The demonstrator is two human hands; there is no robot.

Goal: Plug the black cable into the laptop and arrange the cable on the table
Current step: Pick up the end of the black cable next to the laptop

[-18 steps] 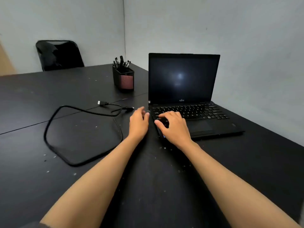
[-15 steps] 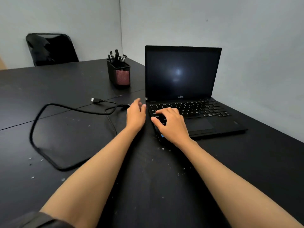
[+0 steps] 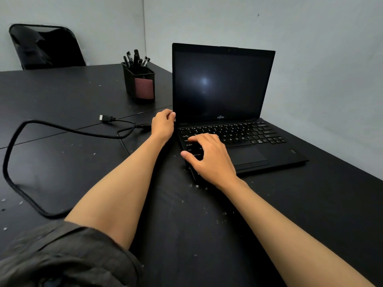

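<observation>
While the left hand (image 3: 163, 123) curls against the laptop (image 3: 223, 112) hinge, grip unclear, and the right hand (image 3: 209, 158) lies spread on its keys, the cable (image 3: 68, 130) loops across the black, speckled bench (image 3: 62, 96) beneath grey walls (image 3: 310, 59).

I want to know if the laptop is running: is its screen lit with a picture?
No, the laptop screen is dark, showing only a faint glare spot at its middle.

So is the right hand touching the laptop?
Touching. The head view shows the right hand resting flat on the laptop, fingers on its keys.
</observation>
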